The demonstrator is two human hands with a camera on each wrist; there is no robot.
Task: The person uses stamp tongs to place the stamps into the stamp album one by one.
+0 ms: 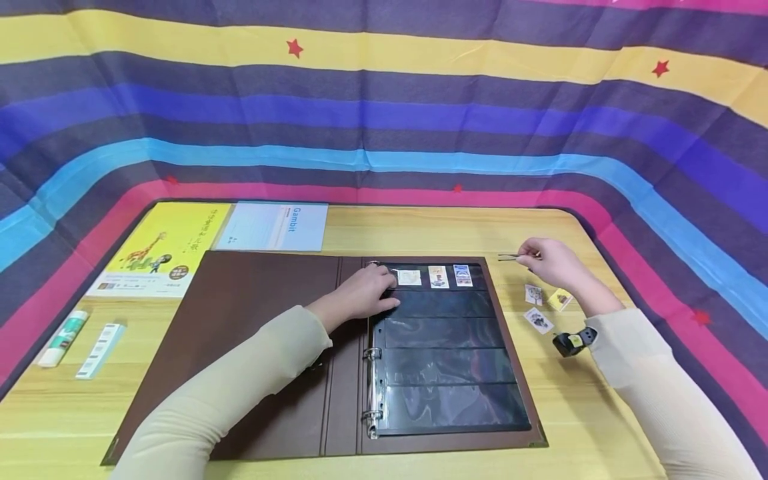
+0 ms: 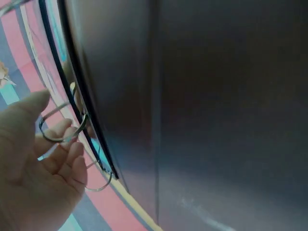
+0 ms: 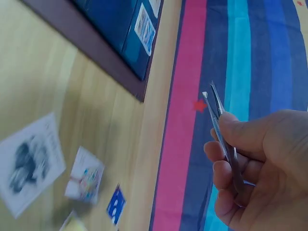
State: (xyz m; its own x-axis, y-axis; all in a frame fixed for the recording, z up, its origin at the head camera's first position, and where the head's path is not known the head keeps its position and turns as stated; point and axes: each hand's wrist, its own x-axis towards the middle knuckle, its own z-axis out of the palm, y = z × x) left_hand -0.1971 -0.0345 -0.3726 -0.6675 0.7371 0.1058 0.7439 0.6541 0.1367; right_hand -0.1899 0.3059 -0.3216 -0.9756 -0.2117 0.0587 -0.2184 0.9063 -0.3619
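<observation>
A brown ring binder (image 1: 270, 347) lies spread on the table, with a black pocket page (image 1: 447, 347) on its rings. Three stamps stand in the top pocket: a pale one (image 1: 409, 278), a yellowish one (image 1: 438, 277) and a blue one (image 1: 463, 275). My left hand (image 1: 366, 292) rests with loosely bent fingers on the page's upper left corner, beside a metal ring (image 2: 62, 139). Beyond the page's right edge, my right hand (image 1: 553, 262) pinches metal tweezers (image 3: 222, 130), their tips apart. Below that hand lie loose stamps, including a grey one (image 1: 539, 321) and a yellow one (image 1: 561, 299).
At the far left are a yellow booklet (image 1: 165, 247), a pale blue Gambit pad (image 1: 273, 227), a glue stick (image 1: 63, 339) and a small white printed strip (image 1: 100, 351). Striped cloth (image 1: 384, 120) hangs behind and around the wooden table (image 1: 444, 230).
</observation>
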